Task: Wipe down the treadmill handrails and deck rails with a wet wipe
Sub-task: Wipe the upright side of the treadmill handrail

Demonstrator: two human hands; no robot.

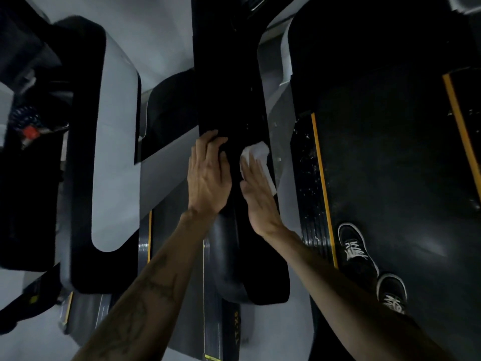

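A black treadmill handrail (234, 105) is being wiped with a white wet wipe (256, 155), seen from above.

The wet wipe is pressed flat against the right side of the handrail under the straight, close-set fingers of the right hand (256, 194), with the cloth showing beyond the fingertips and along the outer edge of the palm. The left hand (208, 175) is laid on the left side of the same handrail just beside the right hand, its fingers bent over the rail's top edge. To the right of the right hand a dark treadmill belt (390, 165) is bordered by a yellow-edged deck rail (321, 178), and two black shoes (372, 267) with white laces are planted on the belt below the right forearm.
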